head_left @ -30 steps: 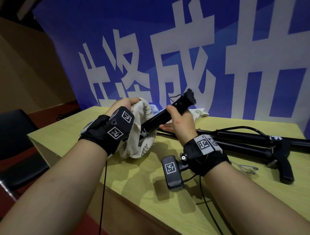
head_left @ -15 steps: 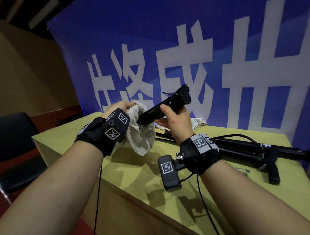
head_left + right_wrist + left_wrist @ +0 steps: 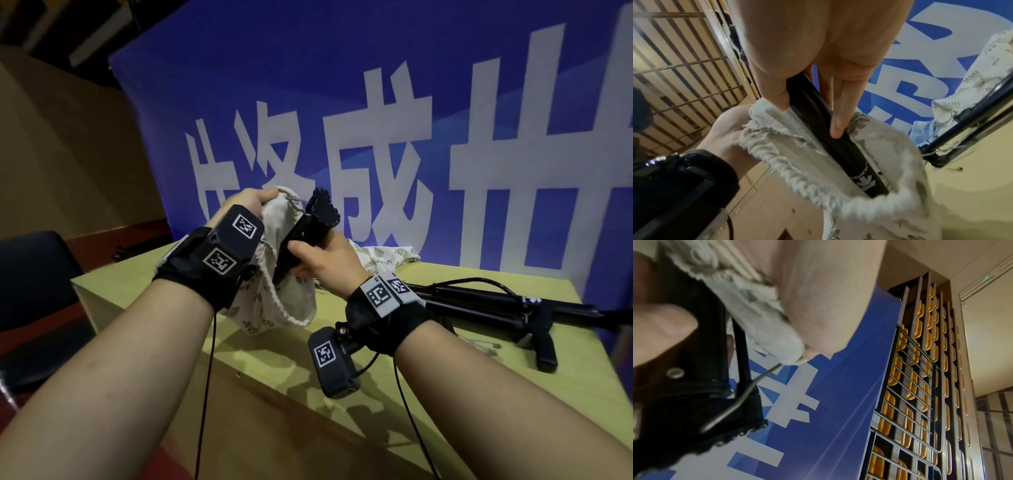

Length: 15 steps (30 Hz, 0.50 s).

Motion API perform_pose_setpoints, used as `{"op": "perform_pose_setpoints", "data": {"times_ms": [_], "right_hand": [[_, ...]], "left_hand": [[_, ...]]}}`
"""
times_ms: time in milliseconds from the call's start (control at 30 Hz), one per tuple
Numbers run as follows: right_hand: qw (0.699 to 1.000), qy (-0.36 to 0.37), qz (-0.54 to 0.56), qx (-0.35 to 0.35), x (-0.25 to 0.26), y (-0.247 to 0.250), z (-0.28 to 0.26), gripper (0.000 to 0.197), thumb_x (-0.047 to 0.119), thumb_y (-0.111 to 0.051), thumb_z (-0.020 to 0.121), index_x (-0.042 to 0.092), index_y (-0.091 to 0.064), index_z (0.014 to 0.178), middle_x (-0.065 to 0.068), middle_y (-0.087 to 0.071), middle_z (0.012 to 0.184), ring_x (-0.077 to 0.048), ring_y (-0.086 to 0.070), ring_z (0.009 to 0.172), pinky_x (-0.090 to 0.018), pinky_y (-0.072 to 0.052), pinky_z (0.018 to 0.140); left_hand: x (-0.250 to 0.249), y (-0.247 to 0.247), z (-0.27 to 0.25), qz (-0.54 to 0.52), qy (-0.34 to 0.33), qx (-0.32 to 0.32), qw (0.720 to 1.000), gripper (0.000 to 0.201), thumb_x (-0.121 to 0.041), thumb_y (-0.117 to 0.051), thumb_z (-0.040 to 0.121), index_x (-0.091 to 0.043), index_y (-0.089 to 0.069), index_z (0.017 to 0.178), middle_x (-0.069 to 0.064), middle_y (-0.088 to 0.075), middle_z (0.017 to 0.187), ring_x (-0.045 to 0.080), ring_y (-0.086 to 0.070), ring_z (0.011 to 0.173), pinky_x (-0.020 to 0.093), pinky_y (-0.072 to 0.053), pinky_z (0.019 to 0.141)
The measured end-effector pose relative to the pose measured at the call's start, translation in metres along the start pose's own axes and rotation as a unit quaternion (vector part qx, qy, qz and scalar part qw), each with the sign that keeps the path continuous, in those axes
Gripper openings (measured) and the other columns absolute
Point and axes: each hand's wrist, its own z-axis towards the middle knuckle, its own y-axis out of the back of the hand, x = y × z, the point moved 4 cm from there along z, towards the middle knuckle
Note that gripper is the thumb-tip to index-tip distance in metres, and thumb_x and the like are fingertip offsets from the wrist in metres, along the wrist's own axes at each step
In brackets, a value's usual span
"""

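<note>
My left hand [image 3: 255, 202] grips the gathered rim of a cream drawstring bag [image 3: 274, 298] with a leaf print, held up above the table. My right hand [image 3: 322, 260] grips a black folded umbrella [image 3: 301, 236], tilted steeply, its lower end inside the bag's mouth. In the right wrist view thumb and fingers [image 3: 836, 113] clamp the umbrella [image 3: 851, 159] as it goes into the bag [image 3: 789, 162]. The left wrist view shows the bag's rim [image 3: 764, 327] pinched in my left hand, with the umbrella's frilled top [image 3: 694, 418] close by.
A black folded tripod [image 3: 507, 305] lies across the yellow-green table [image 3: 445, 383] on the right. More leaf-print cloth [image 3: 387, 257] sits at the table's back edge under a blue banner [image 3: 376, 102]. A dark chair [image 3: 30, 274] stands at the left.
Both hands have risen from the table. The umbrella has swung from a shallow slant to nearly upright, and the bag's mouth is lifted around its lower end.
</note>
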Motion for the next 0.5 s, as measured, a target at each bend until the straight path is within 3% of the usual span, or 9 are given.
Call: {"op": "perform_pose_setpoints", "data": {"times_ms": [67, 133, 200, 267, 333, 400, 467, 500], "right_hand": [[0.999, 0.007, -0.037, -0.010, 0.002, 0.001, 0.001, 0.030, 0.028, -0.065, 0.086, 0.013, -0.060, 0.112, -0.002, -0.068, 0.103, -0.019, -0.070, 0.077, -0.035, -0.059, 0.071], [0.997, 0.017, -0.078, -0.014, 0.004, 0.000, 0.002, 0.030, 0.036, -0.065, 0.082, 0.019, -0.062, 0.107, 0.003, -0.067, 0.101, -0.017, -0.067, 0.086, -0.038, -0.057, 0.079], [0.994, 0.022, -0.110, -0.010, 0.005, -0.003, 0.004, 0.032, 0.039, -0.064, 0.081, 0.020, -0.062, 0.105, 0.003, -0.068, 0.100, -0.018, -0.066, 0.090, -0.043, -0.055, 0.084], [0.991, 0.021, -0.134, -0.004, 0.007, -0.006, 0.005, 0.033, 0.040, -0.063, 0.082, 0.019, -0.060, 0.108, 0.001, -0.067, 0.102, -0.018, -0.064, 0.092, -0.043, -0.053, 0.086], [0.987, 0.028, -0.157, 0.010, 0.010, -0.010, 0.007, 0.037, 0.043, -0.062, 0.084, 0.020, -0.059, 0.112, 0.001, -0.066, 0.106, -0.018, -0.063, 0.096, -0.041, -0.052, 0.087], [0.983, 0.037, -0.180, 0.017, 0.015, -0.012, 0.009, 0.039, 0.042, -0.060, 0.087, 0.020, -0.055, 0.118, -0.002, -0.064, 0.115, -0.020, -0.059, 0.104, -0.038, -0.049, 0.090], [0.980, 0.040, -0.197, 0.017, 0.018, -0.012, 0.012, 0.040, 0.038, -0.058, 0.089, 0.019, -0.051, 0.124, -0.004, -0.061, 0.121, -0.022, -0.056, 0.110, -0.034, -0.045, 0.089], [0.978, 0.040, -0.202, 0.020, 0.019, -0.012, 0.013, 0.041, 0.036, -0.058, 0.090, 0.019, -0.048, 0.126, -0.004, -0.060, 0.123, -0.022, -0.055, 0.111, -0.033, -0.045, 0.089]], "left_hand": [[0.003, 0.002, -0.003, -0.017, 0.006, -0.012, 1.000, 0.027, -0.031, -0.070, 0.081, -0.007, -0.074, 0.091, 0.012, -0.074, 0.090, 0.029, -0.070, 0.091, 0.046, -0.051, 0.096], [0.003, 0.002, -0.006, -0.013, 0.003, -0.022, 1.000, 0.030, -0.036, -0.069, 0.084, -0.008, -0.071, 0.093, 0.012, -0.074, 0.089, 0.029, -0.070, 0.090, 0.044, -0.050, 0.096], [0.002, -0.003, -0.013, -0.010, 0.016, 0.050, 0.999, 0.053, -0.052, -0.071, 0.078, -0.006, -0.070, 0.104, 0.016, -0.072, 0.102, 0.030, -0.069, 0.099, 0.045, -0.047, 0.099], [-0.003, -0.007, -0.021, -0.002, 0.037, 0.106, 0.994, 0.081, -0.069, -0.074, 0.061, -0.008, -0.067, 0.114, 0.014, -0.070, 0.112, 0.029, -0.068, 0.102, 0.044, -0.048, 0.098], [-0.011, -0.008, -0.025, 0.071, -0.015, 0.084, 0.994, 0.097, -0.080, -0.066, 0.051, -0.015, -0.062, 0.123, 0.003, -0.067, 0.111, 0.021, -0.066, 0.098, 0.038, -0.049, 0.093], [-0.017, -0.010, -0.028, 0.159, -0.082, 0.057, 0.982, 0.108, -0.087, -0.060, 0.046, -0.023, -0.055, 0.132, -0.004, -0.062, 0.121, 0.017, -0.059, 0.110, 0.036, -0.045, 0.094], [-0.019, -0.011, -0.032, 0.213, -0.133, 0.056, 0.966, 0.099, -0.086, -0.062, 0.052, -0.032, -0.050, 0.134, -0.010, -0.054, 0.132, 0.012, -0.050, 0.121, 0.035, -0.038, 0.101], [-0.018, -0.010, -0.032, 0.224, -0.146, 0.067, 0.961, 0.086, -0.083, -0.063, 0.055, -0.036, -0.055, 0.127, -0.010, -0.056, 0.130, 0.011, -0.051, 0.121, 0.035, -0.039, 0.102]]}}
